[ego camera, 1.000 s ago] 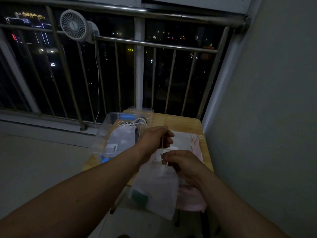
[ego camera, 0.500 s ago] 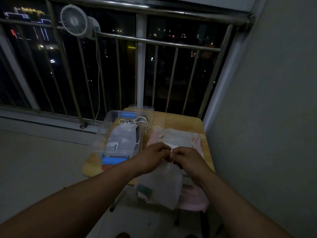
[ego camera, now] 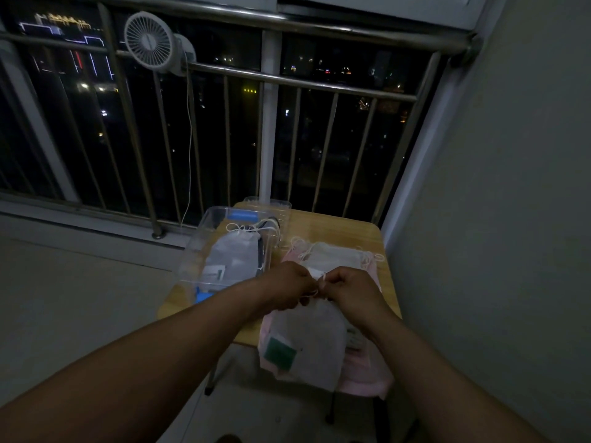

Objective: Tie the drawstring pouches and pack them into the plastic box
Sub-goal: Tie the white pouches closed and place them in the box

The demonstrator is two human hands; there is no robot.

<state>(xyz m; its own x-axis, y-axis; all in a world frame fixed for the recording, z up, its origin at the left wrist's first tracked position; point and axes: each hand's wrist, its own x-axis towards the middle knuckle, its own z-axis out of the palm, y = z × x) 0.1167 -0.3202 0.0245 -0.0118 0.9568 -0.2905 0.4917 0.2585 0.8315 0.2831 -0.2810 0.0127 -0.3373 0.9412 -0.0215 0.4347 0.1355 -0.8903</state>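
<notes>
Now the left hand (ego camera: 287, 287) and right hand (ego camera: 353, 290) each pinch the cord (ego camera: 323, 278) of a pale pouch (ego camera: 308, 343) just right of the plastic box (ego camera: 196, 254); best to draw the 2 ends evenly, snugging the knot against the bunched neck.

The left forearm (ego camera: 192, 340) comes in from 8 o'clock and the right forearm (ego camera: 415, 356) from 5 o'clock, converging near the centre. The left grip (ego camera: 289, 287) and the right grip (ego camera: 351, 287) sit knuckles up, almost touching. Both have fingers curled inward and pinch the white drawstring (ego camera: 323, 278) between them.
</notes>
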